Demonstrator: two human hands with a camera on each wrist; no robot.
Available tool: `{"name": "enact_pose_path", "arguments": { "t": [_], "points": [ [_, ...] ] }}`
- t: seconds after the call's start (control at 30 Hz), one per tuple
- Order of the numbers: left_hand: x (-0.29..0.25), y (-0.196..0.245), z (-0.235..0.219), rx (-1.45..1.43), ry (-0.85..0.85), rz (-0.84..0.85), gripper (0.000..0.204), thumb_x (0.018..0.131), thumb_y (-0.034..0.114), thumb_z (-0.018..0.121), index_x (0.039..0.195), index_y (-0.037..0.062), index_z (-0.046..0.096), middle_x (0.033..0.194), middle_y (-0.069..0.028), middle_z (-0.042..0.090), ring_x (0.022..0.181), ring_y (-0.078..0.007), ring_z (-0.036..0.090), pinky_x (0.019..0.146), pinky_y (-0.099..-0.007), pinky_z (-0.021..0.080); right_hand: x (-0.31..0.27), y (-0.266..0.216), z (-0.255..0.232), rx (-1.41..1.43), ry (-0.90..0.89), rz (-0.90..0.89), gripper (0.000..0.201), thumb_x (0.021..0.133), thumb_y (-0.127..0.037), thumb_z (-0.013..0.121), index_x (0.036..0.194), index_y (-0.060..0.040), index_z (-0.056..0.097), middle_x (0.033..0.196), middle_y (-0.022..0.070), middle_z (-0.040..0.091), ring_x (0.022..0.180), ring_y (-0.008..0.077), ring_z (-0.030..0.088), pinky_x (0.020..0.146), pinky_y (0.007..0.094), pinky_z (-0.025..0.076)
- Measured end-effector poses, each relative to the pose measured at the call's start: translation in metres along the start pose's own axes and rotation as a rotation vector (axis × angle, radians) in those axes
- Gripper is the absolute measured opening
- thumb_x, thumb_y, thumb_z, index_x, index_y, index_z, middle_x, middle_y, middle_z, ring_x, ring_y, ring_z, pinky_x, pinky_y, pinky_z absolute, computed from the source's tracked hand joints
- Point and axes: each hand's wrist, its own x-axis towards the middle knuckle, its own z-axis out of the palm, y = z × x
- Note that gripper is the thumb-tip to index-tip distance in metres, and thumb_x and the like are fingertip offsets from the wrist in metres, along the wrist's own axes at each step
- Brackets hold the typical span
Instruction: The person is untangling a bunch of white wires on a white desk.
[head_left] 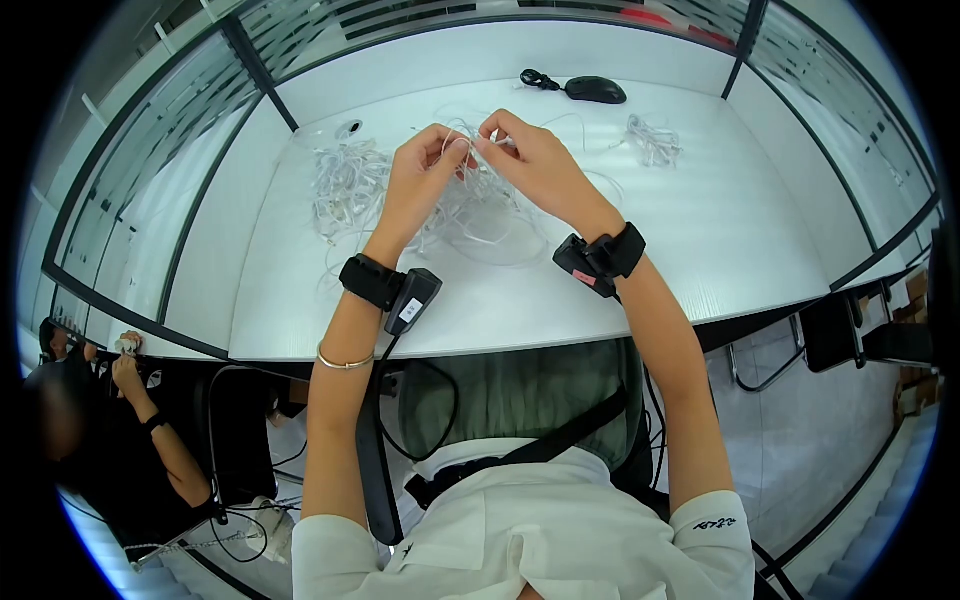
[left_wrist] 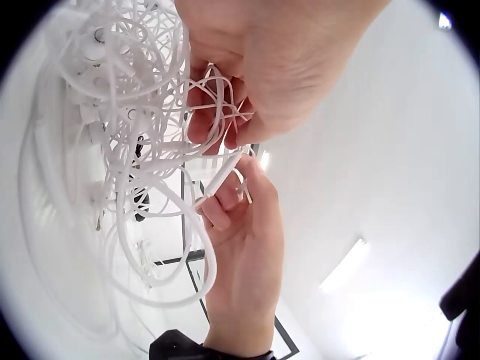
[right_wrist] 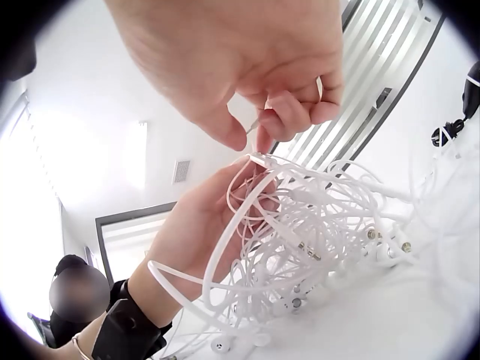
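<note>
Both hands meet over a tangled heap of white earphone cables (head_left: 480,205) on the desk. My left hand (head_left: 415,180) grips several strands, which loop between its fingers in the left wrist view. Close to its fingertips, my right hand (head_left: 545,170) pinches a thin white earphone cable (right_wrist: 255,124) between thumb and fingers. A slim white cable sleeve (left_wrist: 219,180) lies along the right fingers in the left wrist view. Metal-tipped plugs (right_wrist: 311,251) and round earbuds (right_wrist: 220,345) show in the tangle below the hands. Inner strands are hidden by the fingers.
Another cable pile (head_left: 350,185) lies at the desk's left, and a smaller white bundle (head_left: 655,142) at the right. A black mouse (head_left: 596,90) with its coiled cord sits at the back. Low partitions (head_left: 500,50) enclose the desk (head_left: 700,250). Another person (head_left: 120,440) sits at the left.
</note>
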Motion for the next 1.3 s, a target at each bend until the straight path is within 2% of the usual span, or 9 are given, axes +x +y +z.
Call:
{"name": "enact_pose_path", "arguments": {
  "t": [0.17, 0.27, 0.37, 0.53, 0.77, 0.9, 1.0, 1.17, 1.3],
  "points": [
    [0.001, -0.003, -0.003, -0.039, -0.02, -0.008, 0.015, 0.095, 0.015, 0.053, 0.091, 0.0015, 0.058, 0.083, -0.0046, 0.063, 0.076, -0.0099, 0.06, 0.068, -0.024, 0.047, -0.001, 0.008, 0.004, -0.169, 0.054, -0.141, 0.026, 0.089, -0.032, 0.056, 0.095, -0.0065, 0.057, 0.08, 0.0114, 0.065, 0.08, 0.0242, 0.061, 0.069, 0.0351, 0.046],
    [0.0, 0.0, -0.003, 0.007, -0.005, -0.021, 0.015, 0.094, 0.015, 0.054, 0.091, 0.0012, 0.059, 0.083, -0.0045, 0.063, 0.076, -0.0103, 0.06, 0.07, -0.0241, 0.047, 0.001, 0.01, 0.0, -0.192, 0.017, -0.142, 0.026, 0.09, -0.029, 0.059, 0.094, -0.0036, 0.057, 0.081, 0.0099, 0.063, 0.066, 0.02, 0.057, 0.065, 0.0308, 0.045],
    [-0.001, -0.001, -0.003, 0.138, 0.041, 0.045, 0.014, 0.092, 0.015, 0.057, 0.091, 0.0009, 0.06, 0.083, -0.004, 0.063, 0.078, -0.011, 0.061, 0.073, -0.0239, 0.047, 0.0, 0.016, -0.006, -0.149, 0.013, -0.167, 0.025, 0.09, -0.028, 0.06, 0.093, -0.003, 0.057, 0.072, 0.0091, 0.06, 0.062, 0.017, 0.054, 0.061, 0.0297, 0.042],
    [-0.003, 0.005, -0.001, 0.163, 0.093, 0.073, 0.013, 0.09, 0.013, 0.06, 0.092, 0.0005, 0.06, 0.084, -0.0029, 0.063, 0.081, -0.0112, 0.063, 0.075, -0.0235, 0.046, -0.003, 0.007, -0.019, -0.097, -0.089, -0.069, 0.026, 0.09, -0.028, 0.06, 0.093, -0.0021, 0.057, 0.06, 0.0043, 0.048, 0.057, 0.0109, 0.04, 0.053, 0.0272, 0.032],
    [-0.003, 0.002, -0.001, 0.161, 0.04, 0.022, 0.018, 0.092, 0.019, 0.058, 0.09, 0.001, 0.061, 0.082, -0.003, 0.063, 0.079, -0.0088, 0.057, 0.078, -0.0238, 0.044, -0.005, 0.004, -0.025, 0.054, -0.129, 0.078, 0.023, 0.093, -0.03, 0.057, 0.097, -0.008, 0.057, 0.071, -0.0025, 0.048, 0.066, 0.0078, 0.04, 0.06, 0.0241, 0.033],
    [-0.003, 0.004, -0.001, 0.197, -0.003, 0.035, 0.019, 0.093, 0.018, 0.056, 0.089, 0.001, 0.061, 0.083, -0.0028, 0.063, 0.08, -0.0087, 0.057, 0.076, -0.0231, 0.043, 0.001, 0.012, -0.024, 0.161, -0.054, 0.033, 0.024, 0.095, -0.031, 0.052, 0.096, -0.007, 0.056, 0.078, -0.0028, 0.048, 0.071, 0.0073, 0.038, 0.064, 0.0223, 0.032],
    [-0.003, 0.001, -0.001, 0.174, -0.019, 0.041, 0.017, 0.094, 0.017, 0.055, 0.09, 0.0013, 0.06, 0.083, -0.0027, 0.063, 0.08, -0.0084, 0.057, 0.075, -0.0227, 0.043, 0.001, 0.008, -0.024, 0.083, -0.105, 0.038, 0.024, 0.095, -0.028, 0.051, 0.094, -0.0047, 0.056, 0.078, -0.0026, 0.048, 0.071, 0.0075, 0.038, 0.063, 0.0225, 0.032],
    [-0.003, 0.004, 0.004, 0.085, -0.008, 0.044, 0.013, 0.093, 0.014, 0.055, 0.094, 0.0021, 0.058, 0.083, -0.003, 0.063, 0.08, -0.0087, 0.057, 0.074, -0.0229, 0.043, 0.006, 0.008, -0.018, -0.006, -0.031, 0.016, 0.023, 0.094, -0.025, 0.055, 0.091, -0.0018, 0.058, 0.071, 0.0003, 0.051, 0.066, 0.0096, 0.041, 0.06, 0.0243, 0.033],
    [-0.003, 0.007, 0.003, 0.121, -0.026, 0.037, 0.011, 0.093, 0.012, 0.055, 0.096, 0.0024, 0.057, 0.082, -0.0031, 0.063, 0.078, -0.0095, 0.058, 0.074, -0.0231, 0.043, 0.007, 0.013, -0.017, -0.158, 0.037, -0.086, 0.023, 0.09, -0.025, 0.056, 0.092, -0.0022, 0.061, 0.082, 0.011, 0.061, 0.071, 0.0224, 0.054, 0.066, 0.0321, 0.044]
  ]
}}
